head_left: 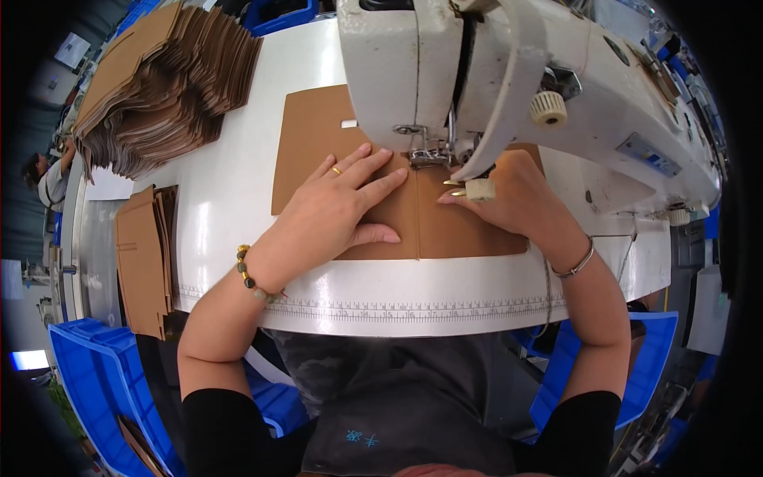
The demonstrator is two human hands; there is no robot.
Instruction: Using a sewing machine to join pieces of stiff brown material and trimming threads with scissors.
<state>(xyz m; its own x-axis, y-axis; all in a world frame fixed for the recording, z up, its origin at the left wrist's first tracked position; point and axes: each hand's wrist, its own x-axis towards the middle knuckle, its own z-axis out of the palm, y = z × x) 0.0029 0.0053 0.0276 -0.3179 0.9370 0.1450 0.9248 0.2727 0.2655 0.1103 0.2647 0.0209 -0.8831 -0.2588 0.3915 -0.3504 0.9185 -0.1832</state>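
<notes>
brown flat panel (396,208), smooth, a line (418,222) down its middle

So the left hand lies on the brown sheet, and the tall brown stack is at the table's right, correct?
Not quite: the head view shows the tall brown stack at the left of the table. The left hand does lie on the brown sheet.

white table (238,143): numbered scale (409,312) | dark apron (397,421): blue characters (362,438) | sewing machine (381,71): lettered badge (649,154)
</notes>
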